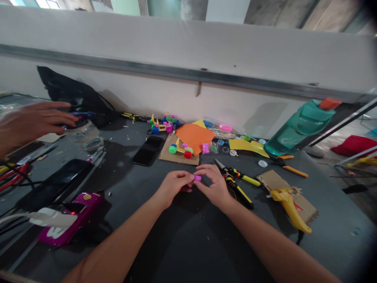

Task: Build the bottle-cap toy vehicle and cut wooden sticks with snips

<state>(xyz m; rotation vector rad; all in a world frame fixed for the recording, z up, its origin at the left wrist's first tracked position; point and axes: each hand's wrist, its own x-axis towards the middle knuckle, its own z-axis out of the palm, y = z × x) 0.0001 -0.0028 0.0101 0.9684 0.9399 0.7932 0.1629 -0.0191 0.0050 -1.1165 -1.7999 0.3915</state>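
Note:
Over the near middle of the dark table, my left hand (pixel 176 186) and my right hand (pixel 214 184) meet at their fingertips. Between them is a small purple piece (pixel 197 178), soft-looking and partly covered by the fingers; its exact kind cannot be made out. Both hands pinch it between thumb and fingers. Just beyond them lies a piece of cardboard (pixel 165 154) bearing a small model car (pixel 181 150) with coloured wheels. A pink block (pixel 205 148) rests beside an orange sheet (pixel 196 135). Scissors (pixel 223 168) and yellow-handled pliers (pixel 240 192) lie close to my right hand.
At left, another person's hand (pixel 41 120) reaches over a clear plastic bottle (pixel 85 135). Phones (pixel 148 150) and a purple power strip (pixel 91 201) lie on the left. A yellow glue gun (pixel 290 206) sits on cardboard at right, below a teal bottle (pixel 297 125).

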